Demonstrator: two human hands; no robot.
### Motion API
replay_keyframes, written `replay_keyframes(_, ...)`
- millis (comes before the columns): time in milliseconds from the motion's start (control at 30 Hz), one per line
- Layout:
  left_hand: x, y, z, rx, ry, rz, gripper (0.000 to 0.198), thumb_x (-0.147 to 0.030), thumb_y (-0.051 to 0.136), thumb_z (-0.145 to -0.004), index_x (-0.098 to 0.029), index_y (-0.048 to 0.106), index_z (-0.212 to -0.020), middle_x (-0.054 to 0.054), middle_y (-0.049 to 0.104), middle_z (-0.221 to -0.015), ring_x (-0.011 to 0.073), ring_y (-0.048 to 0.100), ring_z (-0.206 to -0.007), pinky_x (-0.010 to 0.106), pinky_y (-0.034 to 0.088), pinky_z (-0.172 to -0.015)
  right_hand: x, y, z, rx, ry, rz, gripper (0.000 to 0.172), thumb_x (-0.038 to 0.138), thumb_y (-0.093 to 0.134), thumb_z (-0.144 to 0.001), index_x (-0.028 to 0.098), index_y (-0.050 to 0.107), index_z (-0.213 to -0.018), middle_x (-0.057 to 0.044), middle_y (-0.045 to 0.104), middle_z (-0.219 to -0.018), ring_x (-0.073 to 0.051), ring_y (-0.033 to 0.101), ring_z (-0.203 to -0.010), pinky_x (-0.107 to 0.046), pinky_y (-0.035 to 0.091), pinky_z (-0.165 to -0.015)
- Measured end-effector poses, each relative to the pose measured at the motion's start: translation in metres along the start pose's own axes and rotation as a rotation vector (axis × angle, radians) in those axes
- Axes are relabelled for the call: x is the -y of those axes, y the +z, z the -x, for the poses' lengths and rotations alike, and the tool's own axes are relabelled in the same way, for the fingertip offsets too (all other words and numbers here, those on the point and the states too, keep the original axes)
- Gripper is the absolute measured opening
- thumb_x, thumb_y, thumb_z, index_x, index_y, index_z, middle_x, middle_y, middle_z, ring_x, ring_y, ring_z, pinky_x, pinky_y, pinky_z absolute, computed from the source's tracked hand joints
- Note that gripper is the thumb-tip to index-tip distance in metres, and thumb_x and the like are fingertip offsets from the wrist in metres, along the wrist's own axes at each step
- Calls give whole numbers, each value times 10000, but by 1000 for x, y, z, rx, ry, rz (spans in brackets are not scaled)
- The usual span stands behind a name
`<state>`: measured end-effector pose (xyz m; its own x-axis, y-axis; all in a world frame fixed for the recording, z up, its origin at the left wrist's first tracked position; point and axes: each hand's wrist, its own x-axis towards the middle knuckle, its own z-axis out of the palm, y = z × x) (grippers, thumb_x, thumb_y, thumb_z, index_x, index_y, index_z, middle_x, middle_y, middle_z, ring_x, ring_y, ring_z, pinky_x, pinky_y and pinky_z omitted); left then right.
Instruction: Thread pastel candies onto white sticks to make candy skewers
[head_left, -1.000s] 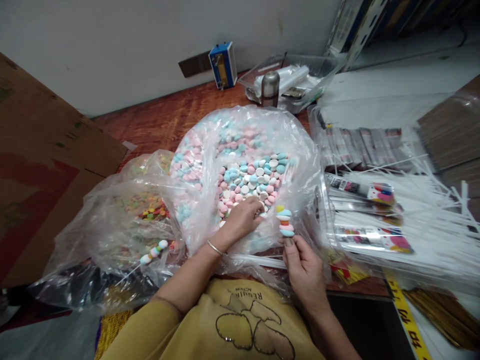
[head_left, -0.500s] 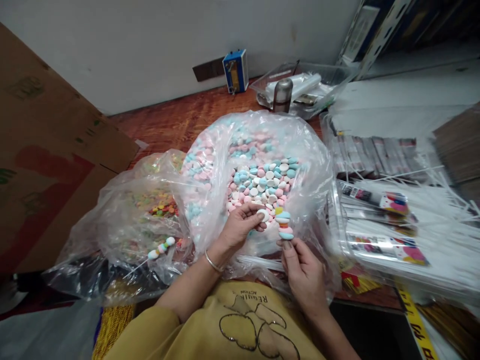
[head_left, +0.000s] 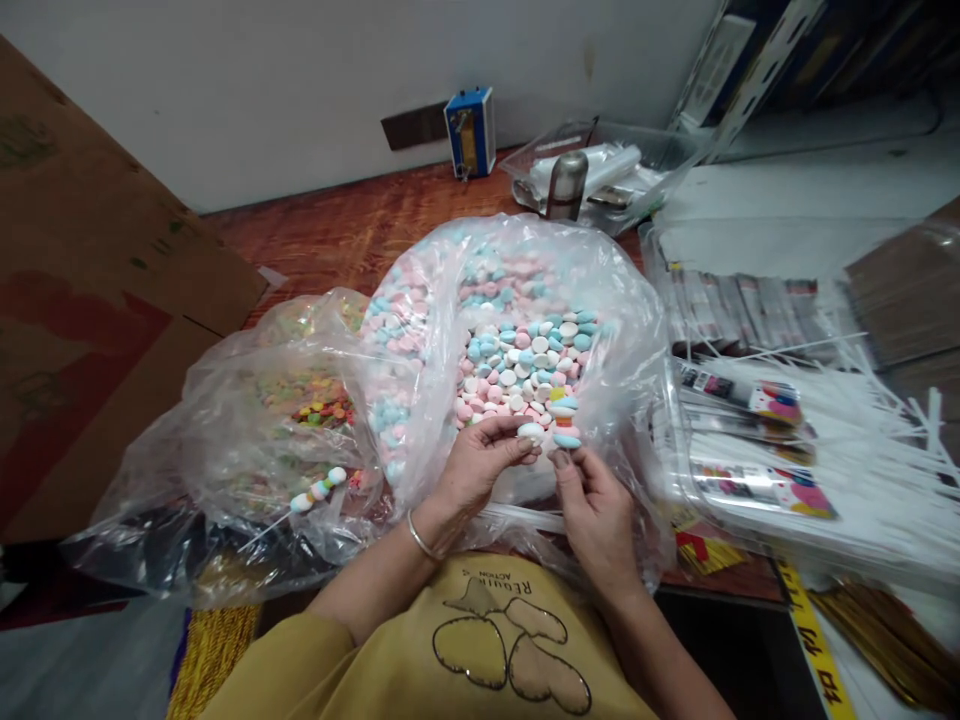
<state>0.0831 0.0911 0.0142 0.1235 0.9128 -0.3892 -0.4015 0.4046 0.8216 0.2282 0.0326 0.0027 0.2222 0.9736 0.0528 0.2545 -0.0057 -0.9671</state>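
Observation:
My left hand (head_left: 480,462) pinches a white candy (head_left: 531,431) between thumb and fingers. Close beside it, my right hand (head_left: 594,505) grips the lower end of a candy skewer (head_left: 566,420), which stands upright with blue, pink, orange and yellow pieces stacked on it. Both hands are over the front of a large clear plastic bag (head_left: 626,290) full of pink, blue and white candies (head_left: 517,365). A second candy skewer (head_left: 319,490) lies at the left on a bag of small colourful candies (head_left: 324,412).
A cardboard box (head_left: 97,320) rises on the left. At the right, a clear tray (head_left: 675,480) holds white sticks and printed wrappers. Behind the big bag are a blue box (head_left: 470,133), a dark bottle (head_left: 567,186) and a clear plastic container (head_left: 652,150).
The skewer in my right hand has moved slightly up the picture. The white candy in my left hand now appears flatter and nearer to the skewer. The view has shifted a little.

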Motion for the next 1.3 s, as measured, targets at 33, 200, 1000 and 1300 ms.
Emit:
replay_keyframes(33, -2, -1, -2, -40, 19, 16, 469, -309, 990, -535, -146, 815, -939, 53, 782, -814, 133, 703, -681, 278, 593, -715, 0, -2, 4, 23, -14, 26, 312, 439, 535, -989, 204, 639, -812, 23, 614, -632, -146, 552, -571, -238, 426, -556)
replay_keyframes(200, -15, -5, -7, -151, 107, 1, 480, -323, 995, -518, -153, 819, -931, 49, 794, -847, 139, 713, -724, 289, 611, -744, 0, -13, 22, 212, -19, 44, 364, 425, 514, -996, 203, 590, -718, 46, 492, -573, -115, 443, -512, -225, 359, -501)
replay_keyframes(1000, -11, -10, -5, -141, 199, -188, 360, -253, 910, -640, -182, 829, -983, 45, 797, -888, 159, 704, -786, 309, 601, -785, -7, -16, 24, 294, 202, -72, 446, 554, 544, -965, 162, 737, -876, 41, 442, -549, -120, 372, -489, -237, 304, -445)
replay_keyframes(1300, -11, -11, -5, -58, 317, -283, 214, -238, 869, -687, -187, 832, -892, 63, 785, -971, 181, 701, -885, 301, 580, -824, -7, -11, 27, 298, 279, -124, 506, 615, 528, -960, 148, 715, -904, 57, 407, -547, -115, 353, -478, -238, 267, -435)
